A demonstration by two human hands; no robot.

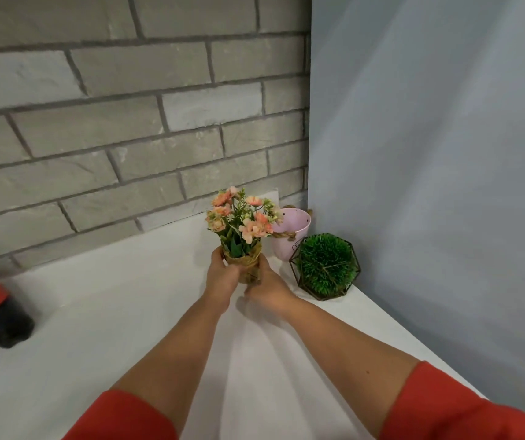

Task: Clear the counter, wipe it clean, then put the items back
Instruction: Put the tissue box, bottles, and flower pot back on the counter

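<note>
White counter [127,312] below grey brick: at its 12 o'clock the left hand [223,274] and right hand [267,290] both grasp the burlap-wrapped pot of peach artificial flowers [242,260], probably clearing it, so the next move calls for an upright lift away from the pink metal pail [289,236] at 1 o'clock.

Grey brick-pattern wall [111,122], its blocks set off by darker recessed mortar lines, is spanning the background from the left edge. Smooth pale blue-grey wall [429,138] is meeting it at a vertical corner and filling the right side. Small white rectangular plate [273,194] is sitting low on the brickwork, mostly hidden.
</note>
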